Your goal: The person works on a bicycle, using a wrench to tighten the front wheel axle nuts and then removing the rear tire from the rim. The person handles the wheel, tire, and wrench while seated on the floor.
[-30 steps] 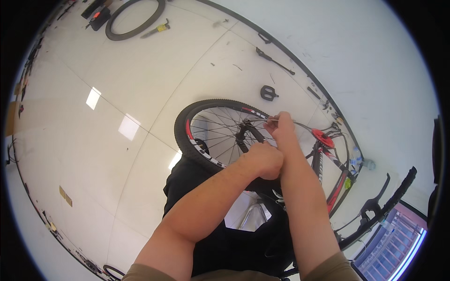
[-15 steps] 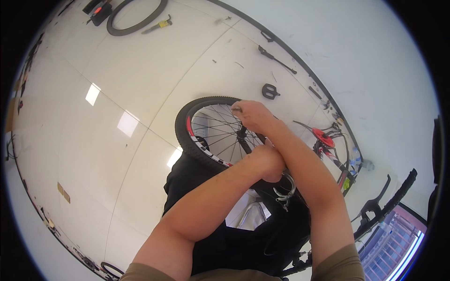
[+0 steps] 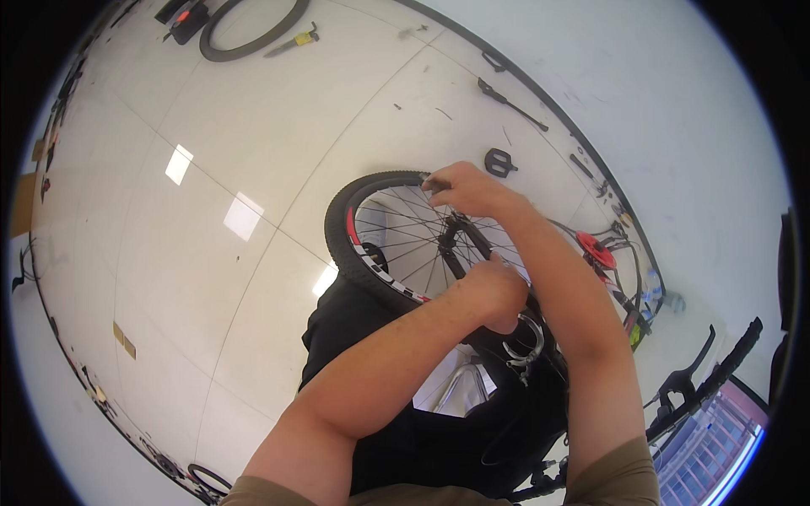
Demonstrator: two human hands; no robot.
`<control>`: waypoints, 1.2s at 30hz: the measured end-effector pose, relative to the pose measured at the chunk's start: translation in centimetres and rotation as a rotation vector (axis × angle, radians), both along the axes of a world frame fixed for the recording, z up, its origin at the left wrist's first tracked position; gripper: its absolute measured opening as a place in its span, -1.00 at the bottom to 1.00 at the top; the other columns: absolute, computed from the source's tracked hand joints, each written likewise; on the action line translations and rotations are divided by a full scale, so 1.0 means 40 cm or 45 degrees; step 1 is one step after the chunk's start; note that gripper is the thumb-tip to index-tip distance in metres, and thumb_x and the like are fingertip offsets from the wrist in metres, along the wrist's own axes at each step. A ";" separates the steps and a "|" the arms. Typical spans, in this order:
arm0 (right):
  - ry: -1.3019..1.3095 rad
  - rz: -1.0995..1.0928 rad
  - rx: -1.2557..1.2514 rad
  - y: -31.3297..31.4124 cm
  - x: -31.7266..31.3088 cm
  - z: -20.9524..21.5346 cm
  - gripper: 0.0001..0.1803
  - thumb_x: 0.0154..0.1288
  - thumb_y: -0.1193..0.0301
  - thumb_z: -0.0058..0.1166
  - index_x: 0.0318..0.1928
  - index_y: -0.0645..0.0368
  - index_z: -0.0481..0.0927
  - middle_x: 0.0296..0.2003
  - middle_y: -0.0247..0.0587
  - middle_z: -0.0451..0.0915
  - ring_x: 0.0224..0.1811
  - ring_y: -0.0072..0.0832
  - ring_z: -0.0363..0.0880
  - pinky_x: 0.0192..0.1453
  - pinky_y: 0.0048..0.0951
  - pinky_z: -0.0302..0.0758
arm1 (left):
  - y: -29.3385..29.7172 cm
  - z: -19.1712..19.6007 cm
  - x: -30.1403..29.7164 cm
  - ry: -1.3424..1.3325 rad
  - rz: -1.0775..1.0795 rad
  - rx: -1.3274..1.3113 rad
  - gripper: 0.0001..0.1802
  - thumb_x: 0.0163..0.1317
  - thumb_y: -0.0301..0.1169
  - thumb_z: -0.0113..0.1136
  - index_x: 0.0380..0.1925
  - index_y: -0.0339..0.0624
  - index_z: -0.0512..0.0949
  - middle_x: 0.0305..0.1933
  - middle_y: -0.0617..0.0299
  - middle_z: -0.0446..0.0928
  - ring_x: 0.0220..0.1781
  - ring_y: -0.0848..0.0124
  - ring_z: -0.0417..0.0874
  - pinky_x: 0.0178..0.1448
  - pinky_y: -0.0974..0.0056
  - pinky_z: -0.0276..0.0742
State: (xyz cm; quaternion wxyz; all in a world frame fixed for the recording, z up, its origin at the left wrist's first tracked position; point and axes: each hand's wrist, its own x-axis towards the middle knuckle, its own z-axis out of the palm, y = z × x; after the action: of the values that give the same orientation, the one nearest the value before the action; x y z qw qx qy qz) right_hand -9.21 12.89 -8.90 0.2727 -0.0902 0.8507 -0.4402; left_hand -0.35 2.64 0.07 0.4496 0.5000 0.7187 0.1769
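A bicycle wheel (image 3: 340,229) with a knobby black tyre and a red, white and black rim sits in a black fork (image 3: 477,238) in front of me. My left hand (image 3: 499,291) is closed around the fork between the hub and the silver brake part (image 3: 527,341). At the far right of the wheel, my right hand (image 3: 471,191) curls its fingers over the tyre. A dark patch shows between thumb and forefinger; just what lies inside that grip is partly hidden. My right forearm passes over the wheel's right side.
A black pedal (image 3: 499,163) lies on the tiled floor beyond my right hand. Farther off are a loose tyre (image 3: 213,46) and a yellow-marked tool (image 3: 304,39). Small parts line the right wall. A red round part (image 3: 596,250) and a handlebar (image 3: 717,363) are at right.
My right hand has shifted its fingers along the tyre, slightly up in the view. The left hand has moved a little away from it, toward me. The whole view has drifted slightly.
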 end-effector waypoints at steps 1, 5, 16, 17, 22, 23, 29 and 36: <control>-0.011 0.042 0.080 -0.010 -0.005 -0.002 -0.66 0.15 0.35 0.29 -0.10 0.31 0.69 -0.35 0.00 0.69 -0.35 -0.29 0.56 -0.16 -0.30 0.49 | -0.003 0.006 -0.006 -0.014 -0.009 0.001 -0.47 -0.04 -0.48 0.15 0.03 -0.41 0.57 0.14 -0.18 0.56 0.22 -0.04 0.55 0.13 0.06 0.60; -0.068 0.000 0.171 -0.037 -0.017 -0.016 -0.63 0.15 0.30 0.30 -0.10 0.29 0.70 -0.42 0.02 0.65 -0.40 -0.33 0.52 -0.23 -0.30 0.44 | -0.010 0.015 -0.019 -0.060 -0.059 0.001 -0.48 0.01 -0.39 0.22 0.08 -0.17 0.63 0.20 -0.11 0.56 0.33 -0.30 0.44 0.26 0.02 0.55; -0.134 -0.326 0.186 -0.023 -0.005 -0.081 -0.58 0.07 0.17 0.37 -0.16 0.24 0.76 -0.37 0.01 0.70 -0.31 -0.24 0.64 -0.11 -0.31 0.53 | -0.019 0.003 -0.005 0.020 -0.022 0.050 -0.50 -0.04 -0.37 0.27 0.02 -0.10 0.66 0.11 0.00 0.61 0.17 -0.07 0.54 0.14 0.07 0.60; -0.141 -0.327 0.185 -0.026 -0.008 -0.083 -0.57 0.07 0.17 0.37 -0.17 0.25 0.76 -0.37 0.01 0.70 -0.30 -0.24 0.64 -0.11 -0.31 0.53 | -0.021 0.003 -0.005 0.018 -0.015 0.035 -0.52 -0.03 -0.36 0.27 0.00 -0.11 0.66 0.12 0.00 0.60 0.20 -0.02 0.53 0.15 0.08 0.58; -0.110 -0.337 0.169 -0.034 -0.012 -0.109 -0.58 0.08 0.15 0.36 -0.18 0.23 0.77 -0.37 0.00 0.71 -0.31 -0.24 0.64 -0.11 -0.31 0.54 | -0.026 -0.015 0.009 0.043 0.041 0.066 -0.51 0.09 -0.19 0.34 0.03 -0.13 0.65 0.16 0.00 0.57 0.29 0.10 0.50 0.23 0.09 0.54; -0.117 -0.344 0.169 -0.037 -0.013 -0.112 -0.58 0.08 0.14 0.36 -0.19 0.22 0.77 -0.37 0.00 0.71 -0.31 -0.24 0.64 -0.11 -0.31 0.54 | -0.029 -0.015 0.010 0.049 0.048 0.077 -0.49 0.10 -0.15 0.35 0.05 -0.12 0.64 0.17 0.00 0.57 0.30 0.10 0.50 0.24 0.09 0.53; -0.151 -0.421 0.141 -0.034 -0.017 -0.146 -0.57 0.11 0.09 0.33 -0.21 0.22 0.78 -0.37 -0.03 0.71 -0.28 -0.24 0.66 -0.07 -0.32 0.55 | -0.037 -0.001 0.001 0.044 0.049 0.111 -0.44 0.13 -0.06 0.36 0.09 -0.11 0.62 0.17 0.01 0.57 0.29 0.12 0.52 0.24 0.09 0.53; -0.146 -0.416 0.221 -0.050 -0.019 -0.161 -0.55 0.13 0.07 0.30 -0.22 0.24 0.77 -0.36 -0.01 0.71 -0.23 -0.18 0.68 -0.02 -0.28 0.55 | -0.040 0.012 -0.013 -0.018 -0.021 -0.018 -0.46 0.10 -0.03 0.38 0.01 -0.12 0.66 0.11 0.03 0.61 0.22 0.15 0.57 0.19 0.10 0.55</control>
State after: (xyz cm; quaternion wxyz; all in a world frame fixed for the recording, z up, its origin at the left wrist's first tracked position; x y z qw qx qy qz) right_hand -9.97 10.87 -15.34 0.2524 0.0983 0.8719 -0.4079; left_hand -0.86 1.03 0.54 0.4595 0.5014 0.7127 0.1717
